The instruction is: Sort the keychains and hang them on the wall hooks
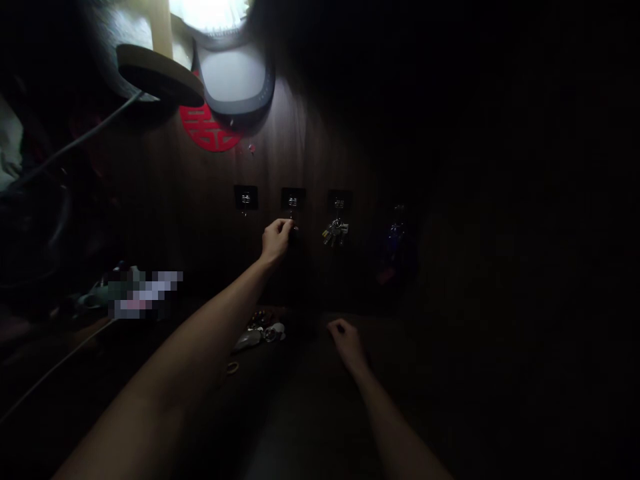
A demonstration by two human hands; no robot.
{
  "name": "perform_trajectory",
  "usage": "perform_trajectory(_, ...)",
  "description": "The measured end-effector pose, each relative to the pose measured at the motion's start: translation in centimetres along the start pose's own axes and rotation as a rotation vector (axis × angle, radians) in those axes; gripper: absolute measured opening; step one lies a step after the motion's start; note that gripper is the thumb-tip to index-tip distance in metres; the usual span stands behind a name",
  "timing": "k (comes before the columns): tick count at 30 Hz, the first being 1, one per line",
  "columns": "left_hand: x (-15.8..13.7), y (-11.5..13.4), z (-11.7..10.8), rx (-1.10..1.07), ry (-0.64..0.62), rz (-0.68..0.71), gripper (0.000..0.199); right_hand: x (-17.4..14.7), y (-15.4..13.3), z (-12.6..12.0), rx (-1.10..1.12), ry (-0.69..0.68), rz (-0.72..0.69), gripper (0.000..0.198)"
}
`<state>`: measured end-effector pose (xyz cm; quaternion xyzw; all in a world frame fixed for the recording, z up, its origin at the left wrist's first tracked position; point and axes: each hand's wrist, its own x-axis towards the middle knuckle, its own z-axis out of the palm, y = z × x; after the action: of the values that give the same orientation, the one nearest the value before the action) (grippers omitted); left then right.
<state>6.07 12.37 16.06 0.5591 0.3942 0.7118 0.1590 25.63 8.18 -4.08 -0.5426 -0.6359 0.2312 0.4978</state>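
My left hand (277, 239) is raised to the second black wall hook (293, 199), its thumb and forefinger pinched just below it. A small shiny bit shows at the fingertips, too dim to name. To the right, a bunch of keys (336, 231) hangs from the third hook (339, 202). The first hook (245, 198) is on the left, with only its small metal hook end showing below. My right hand (348, 341) is low by the edge of the dark surface, fingers loosely curled and closed, with nothing visible in them.
A dim bluish item (395, 243) hangs at the right. Below my left hand lie a silvery metal item (261, 335) and a ring (233, 367). A lit lamp (213, 17), a round-based stand (160, 73), a cable (83, 139) and a red paper cut-out (210, 130) are upper left.
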Motion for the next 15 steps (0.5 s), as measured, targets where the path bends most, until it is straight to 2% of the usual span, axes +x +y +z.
perform_trajectory(3,0.2,0.3,-0.1,-0.002,0.023,-0.03,0.021,-0.1,0.0,-0.1,-0.016,-0.01,-0.002,0.022)
perform_trajectory(9,0.5,-0.4,-0.2,-0.021,-0.012,-0.216,0.02,-0.1,0.2,0.0,-0.008,-0.002,-0.017,0.022)
perform_trajectory(15,-0.6,-2.4,-0.6,-0.021,-0.01,-0.241,0.019,-0.1,0.1,0.0,-0.006,0.001,0.002,0.022)
